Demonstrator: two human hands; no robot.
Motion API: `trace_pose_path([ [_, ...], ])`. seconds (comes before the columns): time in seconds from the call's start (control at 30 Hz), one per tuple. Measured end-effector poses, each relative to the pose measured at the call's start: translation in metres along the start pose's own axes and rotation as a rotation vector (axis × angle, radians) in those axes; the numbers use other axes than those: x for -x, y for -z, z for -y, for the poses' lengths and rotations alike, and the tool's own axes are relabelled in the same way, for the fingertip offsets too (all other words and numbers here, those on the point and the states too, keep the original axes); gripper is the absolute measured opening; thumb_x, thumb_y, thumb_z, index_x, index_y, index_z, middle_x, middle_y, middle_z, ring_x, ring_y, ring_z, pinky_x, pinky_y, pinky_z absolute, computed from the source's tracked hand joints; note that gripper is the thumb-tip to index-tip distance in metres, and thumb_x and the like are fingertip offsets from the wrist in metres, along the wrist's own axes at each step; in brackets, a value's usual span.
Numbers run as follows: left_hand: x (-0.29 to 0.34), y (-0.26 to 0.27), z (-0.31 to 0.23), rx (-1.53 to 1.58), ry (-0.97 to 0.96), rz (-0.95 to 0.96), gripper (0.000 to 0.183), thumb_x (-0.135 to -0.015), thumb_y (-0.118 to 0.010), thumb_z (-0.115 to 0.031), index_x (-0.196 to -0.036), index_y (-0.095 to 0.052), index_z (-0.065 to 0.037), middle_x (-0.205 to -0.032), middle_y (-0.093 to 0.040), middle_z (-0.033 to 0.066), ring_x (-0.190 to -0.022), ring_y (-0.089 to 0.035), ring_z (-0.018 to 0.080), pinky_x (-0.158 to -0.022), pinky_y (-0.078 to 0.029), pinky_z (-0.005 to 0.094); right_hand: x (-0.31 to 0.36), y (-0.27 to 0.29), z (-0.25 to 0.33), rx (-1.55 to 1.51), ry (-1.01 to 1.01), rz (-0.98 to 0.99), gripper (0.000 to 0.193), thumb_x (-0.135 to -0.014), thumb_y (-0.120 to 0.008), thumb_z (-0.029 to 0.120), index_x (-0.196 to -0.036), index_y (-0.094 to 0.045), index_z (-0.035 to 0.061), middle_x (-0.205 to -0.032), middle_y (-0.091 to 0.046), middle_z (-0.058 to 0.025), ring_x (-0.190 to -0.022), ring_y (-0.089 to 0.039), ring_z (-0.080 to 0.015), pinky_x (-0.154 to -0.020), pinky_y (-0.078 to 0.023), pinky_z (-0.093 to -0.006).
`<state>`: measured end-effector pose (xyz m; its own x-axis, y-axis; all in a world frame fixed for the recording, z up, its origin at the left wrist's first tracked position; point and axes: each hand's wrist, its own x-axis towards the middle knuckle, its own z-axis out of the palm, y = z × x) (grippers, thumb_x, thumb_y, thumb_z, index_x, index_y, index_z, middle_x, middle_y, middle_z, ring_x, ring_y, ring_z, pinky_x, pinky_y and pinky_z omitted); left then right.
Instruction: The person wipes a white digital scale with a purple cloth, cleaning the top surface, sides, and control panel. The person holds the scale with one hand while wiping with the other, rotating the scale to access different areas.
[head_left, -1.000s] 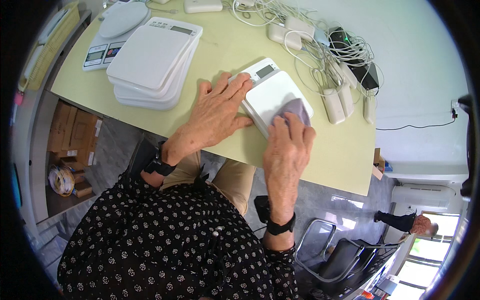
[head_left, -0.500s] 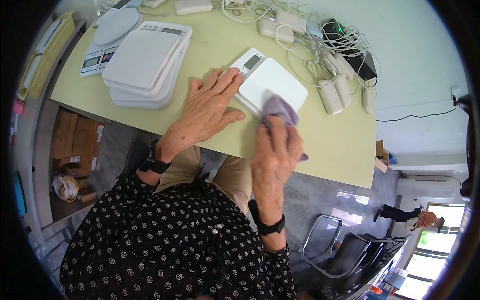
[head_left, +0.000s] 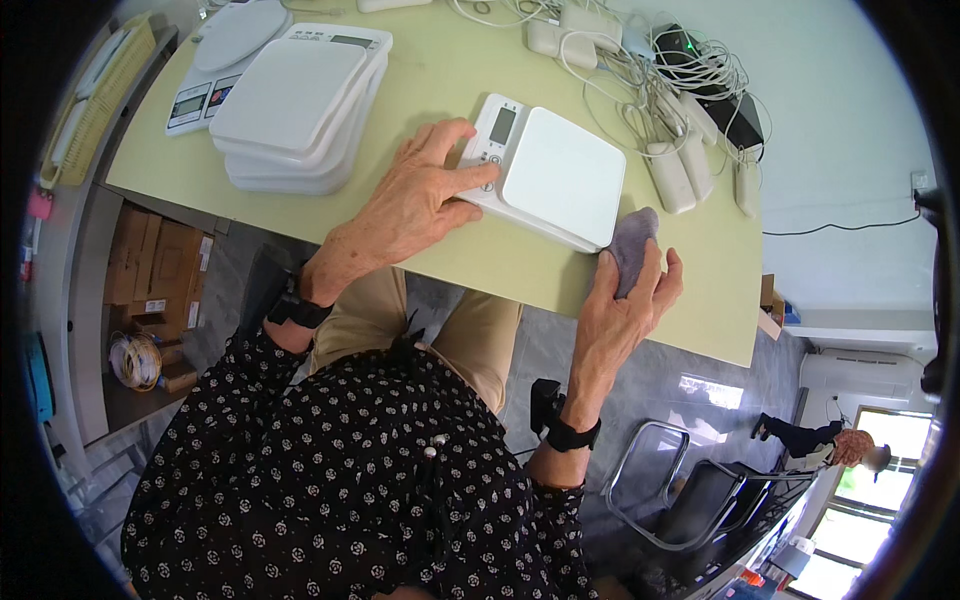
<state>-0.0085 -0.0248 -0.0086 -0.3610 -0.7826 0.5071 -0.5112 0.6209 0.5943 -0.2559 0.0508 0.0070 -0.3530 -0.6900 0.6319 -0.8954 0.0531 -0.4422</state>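
Observation:
A white kitchen scale point(head_left: 563, 172) with a flat square platform and a small grey display lies at an angle on the pale yellow-green table point(head_left: 425, 75). My left hand point(head_left: 412, 198) holds the scale's button end, with fingertips on its panel and edge and the thumb at its near side. In my right hand point(head_left: 622, 305) is a bunched grey-purple cloth point(head_left: 632, 245), pinched between thumb and fingers. The cloth sits beside the near right corner of the scale; whether it touches is hard to tell.
Stacked white scales point(head_left: 290, 105) stand at the left, beside another scale with a round platform point(head_left: 240, 35). White adapters point(head_left: 672, 178), tangled cables point(head_left: 715, 75) and a black box point(head_left: 735, 122) lie at the far right. Black chairs point(head_left: 695, 500) and a person point(head_left: 825, 440) are beyond.
The cloth and my right hand have moved right, off the platform to its near right corner. The scale has turned slightly, and my left fingers have shifted around its button end.

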Motion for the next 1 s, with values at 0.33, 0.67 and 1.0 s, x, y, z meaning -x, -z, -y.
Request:
trace_pose_path([
  [0.33, 0.003, -0.020, -0.042, -0.127, -0.042, 0.035, 0.045, -0.078, -0.079, 0.001, -0.121, -0.064, 0.003, -0.119, -0.055, 0.0108, -0.106, -0.058, 0.0318, -0.086, -0.054, 0.0413, 0.005, -0.006, 0.005, 0.184, 0.168, 0.023, 0.025, -0.091, -0.076, 0.013, -0.112, -0.070, 0.0007, -0.121, -0.066, -0.0167, -0.102, -0.060, -0.0386, -0.084, -0.053, -0.0482],
  [0.67, -0.003, -0.017, -0.055, -0.009, 0.021, 0.142, 0.048, -0.078, -0.082, -0.004, -0.122, -0.063, 0.003, -0.123, -0.056, 0.0102, -0.110, -0.059, 0.0315, -0.083, -0.055, 0.0385, 0.027, -0.005, 0.033, -0.068, 0.355, 0.093, 0.024, -0.085, -0.079, 0.002, -0.108, -0.073, 0.0001, -0.115, -0.069, -0.0151, -0.095, -0.063, -0.0353, -0.079, -0.055, -0.0441],
  [1.0, -0.029, 0.002, -0.035, -0.106, 0.221, 0.236, 0.106, -0.083, -0.087, -0.035, -0.164, -0.026, -0.005, -0.164, -0.027, 0.0247, -0.152, -0.026, 0.0445, -0.121, -0.024, 0.0655, -0.024, 0.017, -0.018, -0.085, 0.042, -0.025, 0.020, -0.092, -0.074, 0.005, -0.110, -0.074, -0.0034, -0.114, -0.072, -0.0177, -0.107, -0.066, -0.0347, -0.091, -0.054, -0.0438],
])
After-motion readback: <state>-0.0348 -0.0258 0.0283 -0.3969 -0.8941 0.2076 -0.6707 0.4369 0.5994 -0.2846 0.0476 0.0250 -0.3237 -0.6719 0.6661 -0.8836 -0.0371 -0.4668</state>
